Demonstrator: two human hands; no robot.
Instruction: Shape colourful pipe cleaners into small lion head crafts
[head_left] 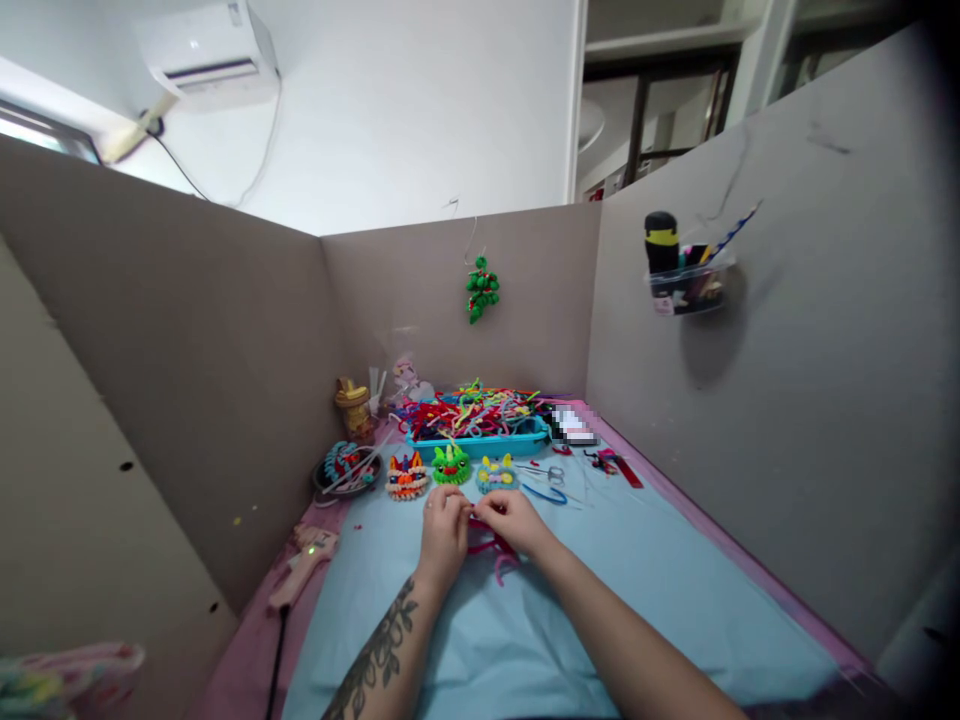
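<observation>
My left hand and my right hand meet over a light blue cloth, fingers pinched together on a pink-red pipe cleaner piece that trails below them. Just beyond my hands stand three small pipe cleaner figures: an orange one, a green one and a blue-yellow one.
A blue tray heaped with coloured pipe cleaners sits at the back. Scissors, a glue gun, a dark bowl and a small jar lie around. Grey cardboard walls enclose the table; a green ornament hangs on the back wall.
</observation>
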